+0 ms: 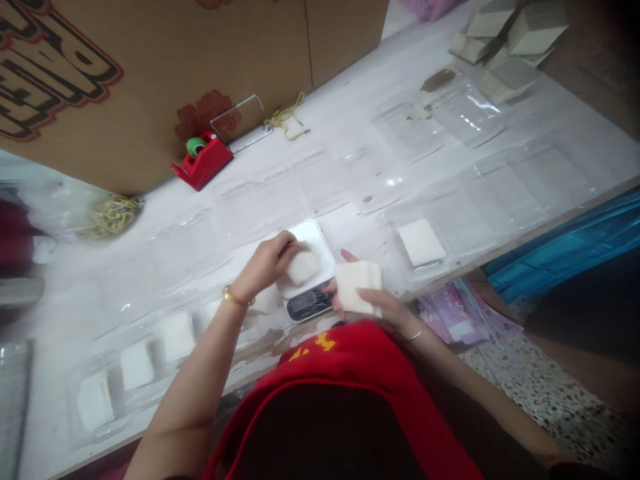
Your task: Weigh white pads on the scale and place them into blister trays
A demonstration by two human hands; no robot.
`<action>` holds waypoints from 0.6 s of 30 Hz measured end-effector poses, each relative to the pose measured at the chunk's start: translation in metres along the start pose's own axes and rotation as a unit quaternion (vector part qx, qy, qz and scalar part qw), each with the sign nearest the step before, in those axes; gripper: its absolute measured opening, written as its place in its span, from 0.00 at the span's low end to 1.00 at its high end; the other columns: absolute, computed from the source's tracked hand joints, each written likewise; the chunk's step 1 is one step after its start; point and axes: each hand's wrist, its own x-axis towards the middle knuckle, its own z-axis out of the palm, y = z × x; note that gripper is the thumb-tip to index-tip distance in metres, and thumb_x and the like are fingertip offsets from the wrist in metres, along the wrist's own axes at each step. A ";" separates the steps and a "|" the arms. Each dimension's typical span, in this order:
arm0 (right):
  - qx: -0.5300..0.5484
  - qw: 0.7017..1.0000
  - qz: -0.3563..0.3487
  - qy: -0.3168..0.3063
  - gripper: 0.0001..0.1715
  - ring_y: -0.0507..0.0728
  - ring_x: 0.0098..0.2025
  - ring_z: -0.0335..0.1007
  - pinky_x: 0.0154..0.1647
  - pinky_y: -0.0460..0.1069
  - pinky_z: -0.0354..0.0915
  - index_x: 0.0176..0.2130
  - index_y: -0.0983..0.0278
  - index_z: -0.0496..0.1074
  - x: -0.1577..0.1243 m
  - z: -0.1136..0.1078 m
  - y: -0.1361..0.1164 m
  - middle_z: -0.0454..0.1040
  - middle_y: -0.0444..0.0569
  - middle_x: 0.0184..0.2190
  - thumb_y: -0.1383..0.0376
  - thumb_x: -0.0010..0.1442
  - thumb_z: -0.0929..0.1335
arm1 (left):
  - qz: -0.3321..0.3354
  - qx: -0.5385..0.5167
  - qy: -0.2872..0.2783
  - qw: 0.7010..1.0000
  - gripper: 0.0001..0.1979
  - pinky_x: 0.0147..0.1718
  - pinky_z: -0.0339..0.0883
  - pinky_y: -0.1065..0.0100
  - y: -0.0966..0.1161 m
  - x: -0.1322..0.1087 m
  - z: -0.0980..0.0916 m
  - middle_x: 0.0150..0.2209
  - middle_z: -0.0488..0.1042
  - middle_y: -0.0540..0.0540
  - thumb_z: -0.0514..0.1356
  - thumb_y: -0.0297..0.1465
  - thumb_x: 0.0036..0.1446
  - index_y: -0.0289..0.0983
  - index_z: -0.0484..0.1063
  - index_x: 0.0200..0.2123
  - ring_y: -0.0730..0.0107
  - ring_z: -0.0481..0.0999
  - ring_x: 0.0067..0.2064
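My left hand (267, 261) grips a small white stack of tissue (304, 263) resting on the white platform of a digital scale (320, 241). The scale's dark display (307, 303) faces me. My right hand (375, 303) holds a second, thicker white stack (356, 287) just right of the scale, above the table edge. A gold bracelet is on my left wrist.
Clear plastic bags (310, 177) cover the white table; one at the right (421, 241) and several at the left (136, 365) hold white stacks. A red tape dispenser (205, 160) and a large cardboard box (150, 73) stand at the back. Paper blocks (510, 40) lie far right.
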 end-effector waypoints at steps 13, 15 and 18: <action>0.023 0.996 -0.076 0.033 0.45 0.62 0.35 0.74 0.34 0.58 0.68 0.64 0.55 0.57 -0.007 -0.004 -0.025 0.75 0.53 0.43 0.55 0.51 0.73 | 0.001 0.123 0.171 0.978 0.09 0.38 0.64 0.64 -0.026 -0.018 -0.018 0.34 0.74 0.45 0.57 0.35 0.64 0.36 0.72 0.39 0.66 0.72 0.35; 0.031 0.995 -0.088 0.018 0.43 0.62 0.35 0.75 0.34 0.57 0.68 0.63 0.55 0.59 -0.007 -0.006 -0.029 0.75 0.53 0.43 0.54 0.52 0.73 | -0.006 0.096 0.190 0.977 0.08 0.37 0.65 0.66 -0.028 -0.024 -0.024 0.32 0.74 0.47 0.57 0.34 0.64 0.36 0.72 0.37 0.68 0.72 0.34; 0.043 0.994 -0.104 0.006 0.42 0.62 0.36 0.74 0.33 0.56 0.68 0.62 0.55 0.60 -0.006 -0.007 -0.031 0.75 0.54 0.43 0.54 0.52 0.73 | -0.018 0.077 0.196 0.977 0.06 0.36 0.65 0.67 -0.030 -0.030 -0.027 0.32 0.74 0.47 0.57 0.32 0.63 0.36 0.73 0.35 0.69 0.71 0.33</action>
